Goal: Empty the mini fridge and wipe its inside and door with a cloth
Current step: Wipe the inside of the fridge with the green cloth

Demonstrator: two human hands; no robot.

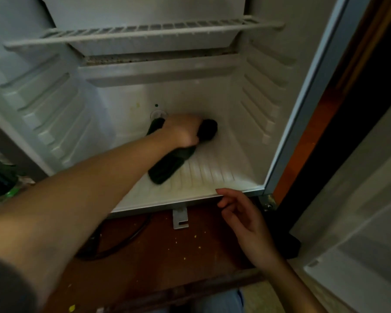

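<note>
Inside the white mini fridge (235, 105), a dark green cloth (167, 168) was gripped by the left hand (181, 132); the right hand (242, 220) was held slack, empty.

Ribbed fridge floor (209, 175), dark cloth (165, 168) on it

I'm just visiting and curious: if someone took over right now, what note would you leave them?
Left hand: inside the mini fridge, gripping dark green items lying on its floor.
Right hand: open, near the front lip.
Done: wire shelf holds nothing visible.
Left: take these items out, then wipe inside and door; no cloth in view.
</note>
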